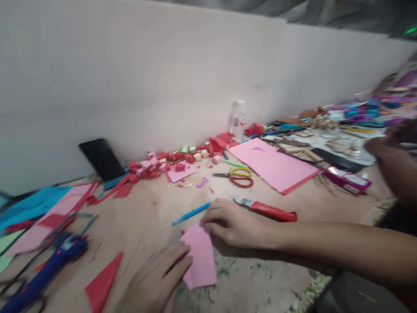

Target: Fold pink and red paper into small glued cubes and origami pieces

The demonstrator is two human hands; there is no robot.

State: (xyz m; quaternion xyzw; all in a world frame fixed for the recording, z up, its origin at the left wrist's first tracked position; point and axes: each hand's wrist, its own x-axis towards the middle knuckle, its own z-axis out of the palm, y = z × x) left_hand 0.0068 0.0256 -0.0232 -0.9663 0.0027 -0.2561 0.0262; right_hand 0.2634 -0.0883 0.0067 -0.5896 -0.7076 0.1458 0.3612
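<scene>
A small piece of pink paper [201,265] lies on the table between my two hands, its upper end narrowed. My left hand [158,276] has its fingertips on the paper's left edge. At the paper's upper right corner, my right hand [233,224] is curled, with thumb and fingers against the paper. A blue pencil-like stick [190,214] lies just beyond, one end reaching my right fingers. Behind my right hand rests a red-handled utility knife [272,211]. Scissors [239,177] with a yellow and a red loop lie farther back.
Pink sheets [273,165] lie at back right, near a purple box [347,180]. Small folded paper pieces [150,167] line the wall by a clear bottle [237,121]. A phone [102,158] leans left; a blue glue gun [48,269] lies nearer. Another person's arm [395,167] is at right.
</scene>
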